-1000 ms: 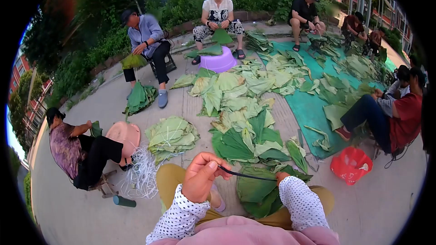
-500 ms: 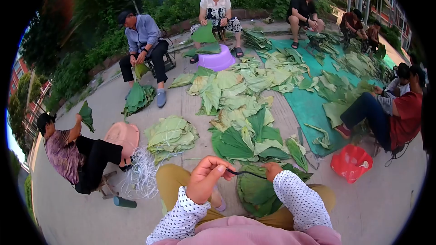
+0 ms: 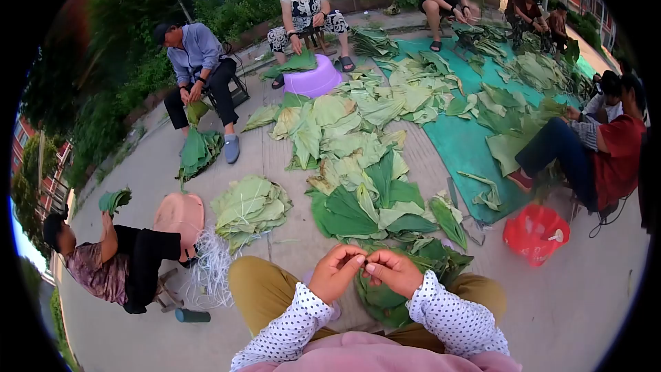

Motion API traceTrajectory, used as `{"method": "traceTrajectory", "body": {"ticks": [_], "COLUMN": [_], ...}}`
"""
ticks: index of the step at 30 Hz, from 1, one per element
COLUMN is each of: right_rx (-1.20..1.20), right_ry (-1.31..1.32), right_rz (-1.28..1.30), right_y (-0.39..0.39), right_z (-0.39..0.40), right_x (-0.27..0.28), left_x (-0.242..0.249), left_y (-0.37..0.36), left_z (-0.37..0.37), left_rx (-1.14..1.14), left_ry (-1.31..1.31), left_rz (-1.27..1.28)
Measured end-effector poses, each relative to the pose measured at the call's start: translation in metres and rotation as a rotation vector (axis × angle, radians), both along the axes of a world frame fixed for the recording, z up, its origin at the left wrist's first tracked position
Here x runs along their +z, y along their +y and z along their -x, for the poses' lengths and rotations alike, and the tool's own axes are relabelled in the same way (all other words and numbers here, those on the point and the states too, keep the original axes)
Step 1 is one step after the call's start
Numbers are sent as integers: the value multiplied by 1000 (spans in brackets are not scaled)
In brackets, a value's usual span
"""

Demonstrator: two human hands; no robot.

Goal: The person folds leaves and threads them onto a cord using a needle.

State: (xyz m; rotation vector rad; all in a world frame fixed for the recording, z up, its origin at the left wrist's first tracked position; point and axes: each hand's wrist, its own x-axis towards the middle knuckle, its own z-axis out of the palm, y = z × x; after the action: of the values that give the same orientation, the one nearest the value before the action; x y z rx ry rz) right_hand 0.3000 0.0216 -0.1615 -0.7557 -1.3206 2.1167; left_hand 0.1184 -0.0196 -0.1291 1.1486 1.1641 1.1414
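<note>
My left hand (image 3: pixel 334 274) and my right hand (image 3: pixel 396 273) meet above my lap, thumbs and fingertips pinched close together. Between the fingertips only a small dark bit shows; a moment ago it was a thin black cord stretched from hand to hand. Most of it is now hidden by the fingers. Below the hands a stack of folded green leaves (image 3: pixel 385 305) lies between my knees, partly covered by my right hand and sleeve. Just beyond, large green leaves (image 3: pixel 346 212) lie spread on the concrete.
A tied leaf bundle (image 3: pixel 251 208) and white plastic strips (image 3: pixel 212 265) lie to the left, near a pink tub (image 3: pixel 179 215). A red basin (image 3: pixel 536 235) stands right. Leaves partly cover a green tarp (image 3: pixel 451 158). Several seated people handle leaves around; one has a purple basin (image 3: pixel 313 83).
My hands have come together, the right one moving left, and the cord between them is no longer stretched out. The person at the back has lowered a leaf onto the purple basin.
</note>
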Motion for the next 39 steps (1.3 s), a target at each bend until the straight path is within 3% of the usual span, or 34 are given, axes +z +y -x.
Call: {"method": "traceTrajectory", "body": {"ticks": [6,8,9,14,15,17,19,25,31,37,39], "right_rx": [-164,-134,-71,-45,-59,-73,-109,-99,-127,-88,-98], "right_ry": [-174,-94,-163,-221,-208,-201,-185,-225,-214,-253,-253], "right_rz": [93,-80,-17,-218,-313,-388,-422,-326,-310,-256,-270], "right_y": [6,2,3,2,2,5,8,22,32,44,43], "right_z": [-4,0,-3,2,3,4,6,6,7,2,3], "right_x": [-2,-17,6,9,7,3,0,-6,-14,-12,-13], "left_x": [-35,-69,-95,-226,-256,-312,-313,-327,-338,-345,-343], "left_y": [38,60,71,104,106,107,112,151,210,218,217], "left_z": [2,11,18,48,53,62,47,7,-11,-8,-3], "left_rx": [23,106,149,158,142,-7,-19,-296,-513,-445,-512], "left_ry": [-130,-153,-106,423,419,893,915,1286,1302,1367,1404], "left_rz": [226,340,390,585,612,325,429,225,181,71,246]}}
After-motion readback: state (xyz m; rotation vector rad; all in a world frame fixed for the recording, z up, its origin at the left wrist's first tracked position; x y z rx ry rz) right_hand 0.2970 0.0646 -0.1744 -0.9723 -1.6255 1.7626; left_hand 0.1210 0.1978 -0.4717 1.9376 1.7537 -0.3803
